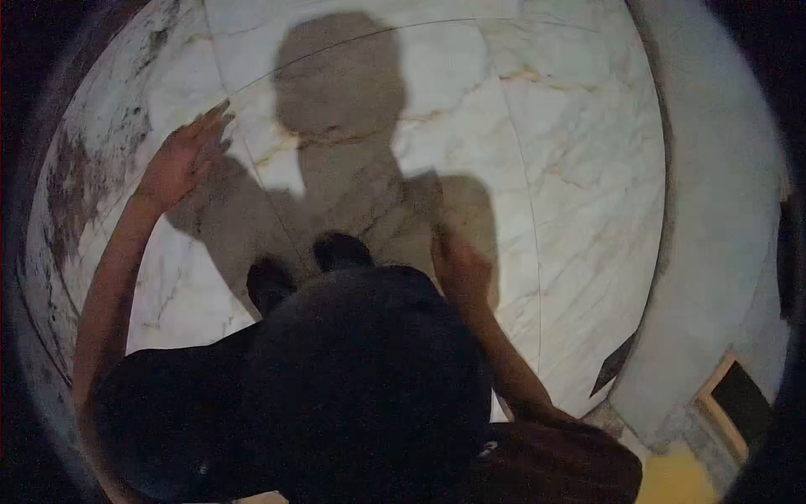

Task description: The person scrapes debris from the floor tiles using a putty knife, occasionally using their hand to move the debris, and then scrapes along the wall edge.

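Observation:
My left hand (180, 160) reaches out over the marble-look floor tiles (579, 168), its fingers stretched and apart near a thin tile joint. Nothing is plainly held in it. My right hand (463, 267) is lower down, beside my knee, in the dark of my own shadow (344, 101). Its fingers look curled; whether something is in them is too dark to make out. My dark-clothed legs (361, 370) fill the lower middle, and two dark feet or shoe tips (342, 250) show beyond them on the tiles.
Dark smears (75, 193) stain the tiles at the left. A pale grey strip (714, 210) runs along the right side. At the lower right are a framed dark panel (743, 399), a yellow patch (676, 479) and a dark piece (613, 367) at the tile edge.

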`<state>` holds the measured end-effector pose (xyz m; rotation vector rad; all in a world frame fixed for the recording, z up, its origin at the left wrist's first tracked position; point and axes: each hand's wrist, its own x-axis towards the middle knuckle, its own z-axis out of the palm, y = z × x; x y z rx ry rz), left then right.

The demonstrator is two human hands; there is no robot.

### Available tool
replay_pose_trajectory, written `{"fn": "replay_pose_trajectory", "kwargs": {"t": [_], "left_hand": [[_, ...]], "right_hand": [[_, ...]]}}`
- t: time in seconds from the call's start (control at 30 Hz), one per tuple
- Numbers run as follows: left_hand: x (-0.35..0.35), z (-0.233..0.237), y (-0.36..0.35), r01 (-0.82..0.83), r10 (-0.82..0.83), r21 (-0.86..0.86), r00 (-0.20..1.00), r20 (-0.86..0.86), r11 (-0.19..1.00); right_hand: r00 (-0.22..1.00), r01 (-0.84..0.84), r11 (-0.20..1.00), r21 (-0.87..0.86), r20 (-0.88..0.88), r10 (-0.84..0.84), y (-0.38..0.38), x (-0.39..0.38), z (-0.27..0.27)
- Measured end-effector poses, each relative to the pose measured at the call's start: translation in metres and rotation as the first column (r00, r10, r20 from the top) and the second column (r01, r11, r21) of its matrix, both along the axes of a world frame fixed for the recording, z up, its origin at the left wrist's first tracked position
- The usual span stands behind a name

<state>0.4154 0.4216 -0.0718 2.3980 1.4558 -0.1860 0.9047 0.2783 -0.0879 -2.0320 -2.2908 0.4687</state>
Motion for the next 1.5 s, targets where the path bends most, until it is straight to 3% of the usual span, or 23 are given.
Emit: {"fn": "replay_pose_trajectory", "kwargs": {"t": [0.07, 0.13, 0.17, 0.2, 0.27, 0.33, 0.43, 0.47, 0.53, 0.6, 0.67, 0.8, 0.87, 0.93, 1.0, 1.03, 1.1, 1.13, 1.2, 1.33, 1.4, 1.43, 1.5], "left_hand": [[0.011, -0.003, -0.003, -0.109, 0.11, -0.078, 0.994, 0.01, 0.991], [0.021, -0.007, -0.001, -0.131, 0.143, -0.079, 0.973, 0.179, 0.988], [0.029, -0.011, -0.006, -0.135, 0.137, -0.042, 0.99, 0.032, 0.99], [0.029, -0.015, -0.01, -0.147, 0.149, -0.052, 0.988, 0.038, 0.988], [0.02, -0.017, -0.01, 0.049, -0.057, -0.075, 0.992, -0.108, 0.996], [0.025, -0.019, -0.016, 0.018, -0.023, -0.054, 0.996, -0.084, 0.998], [0.023, 0.008, -0.008, -0.058, 0.058, 0.003, 0.997, -0.043, 0.998], [0.016, 0.001, -0.014, -0.073, 0.072, -0.025, 0.996, -0.053, 0.997], [-0.001, -0.026, -0.01, -0.119, 0.119, -0.008, 0.986, 0.115, 0.993], [-0.012, -0.05, -0.018, -0.081, 0.081, 0.055, 0.997, 0.001, 0.995], [-0.023, -0.058, -0.024, 0.101, -0.068, 0.154, 0.976, -0.206, 0.983], [-0.013, -0.045, -0.01, 0.022, -0.003, 0.095, 0.979, -0.203, 0.995], [-0.008, -0.05, -0.005, -0.088, 0.083, 0.098, 0.995, 0.057, 0.991], [-0.01, -0.053, -0.011, -0.133, 0.127, 0.038, 0.984, 0.127, 0.99], [-0.008, -0.069, -0.017, -0.017, 0.021, 0.088, 0.999, -0.046, 0.996], [-0.012, -0.073, -0.017, -0.021, 0.025, 0.088, 0.999, -0.039, 0.996], [-0.02, -0.076, -0.014, 0.231, -0.2, 0.195, 0.966, -0.165, 0.953], [-0.019, -0.079, -0.01, 0.232, -0.2, 0.195, 0.965, -0.169, 0.953], [-0.011, -0.069, 0.004, -0.012, 0.018, 0.064, 0.996, -0.083, 0.998], [-0.026, -0.078, 0.006, -0.117, 0.111, 0.055, 0.988, 0.104, 0.992], [-0.028, -0.082, 0.011, 0.029, -0.019, -0.072, 0.992, 0.128, 0.997], [-0.037, -0.083, 0.009, 0.114, -0.113, 0.013, 0.992, -0.053, 0.993], [-0.028, -0.086, 0.009, 0.137, -0.133, 0.057, 0.988, -0.074, 0.989]], "right_hand": [[0.999, 0.015, 0.99, -0.138, 0.038, -0.01, -0.055, 0.018, 0.015], [0.996, 0.064, 0.986, -0.151, -0.048, -0.072, -0.067, 0.031, -0.053], [0.995, 0.079, 0.984, -0.162, -0.043, -0.087, -0.053, 0.019, -0.049], [0.994, 0.094, 0.98, -0.173, -0.038, -0.102, -0.037, 0.005, -0.044], [0.999, 0.011, 0.988, -0.156, 0.041, -0.005, 0.041, -0.044, -0.021], [0.999, 0.025, 1.0, 0.0, -0.044, -0.025, 0.048, -0.051, -0.023], [0.999, -0.014, 0.999, -0.029, -0.047, 0.013, 0.01, -0.026, -0.027], [0.999, -0.027, 0.999, -0.039, -0.036, 0.025, 0.015, -0.032, -0.029], [0.999, -0.048, 0.998, -0.027, -0.025, 0.048, 0.045, -0.059, -0.034], [0.998, -0.06, 0.998, -0.009, -0.003, 0.06, 0.066, -0.076, -0.036], [0.997, -0.072, 0.997, -0.002, 0.02, 0.072, 0.07, -0.081, -0.032], [0.994, -0.11, 0.994, -0.013, 0.017, 0.11, 0.067, -0.079, -0.025], [0.992, -0.128, 0.992, -0.021, -0.007, 0.128, 0.064, -0.081, -0.03], [0.99, -0.144, 0.99, -0.014, -0.011, 0.143, 0.076, -0.098, -0.035], [0.988, -0.154, 0.988, -0.024, -0.024, 0.154, 0.073, -0.101, -0.033], [0.987, -0.16, 0.987, -0.028, -0.034, 0.159, 0.071, -0.099, -0.034], [0.985, -0.17, 0.985, -0.034, -0.032, 0.169, 0.067, -0.093, -0.031], [0.984, -0.177, 0.984, -0.038, -0.027, 0.176, 0.066, -0.091, -0.029], [0.979, -0.201, 0.979, -0.033, -0.038, 0.199, 0.069, -0.096, -0.031], [0.975, -0.219, 0.975, -0.042, -0.057, 0.217, 0.069, -0.128, -0.032], [0.972, -0.23, 0.971, -0.057, -0.068, 0.227, 0.059, -0.124, -0.026], [0.969, -0.242, 0.969, -0.056, -0.073, 0.238, 0.059, -0.126, -0.026], [0.969, -0.243, 0.968, -0.06, -0.065, 0.239, 0.057, -0.123, -0.027]]}}
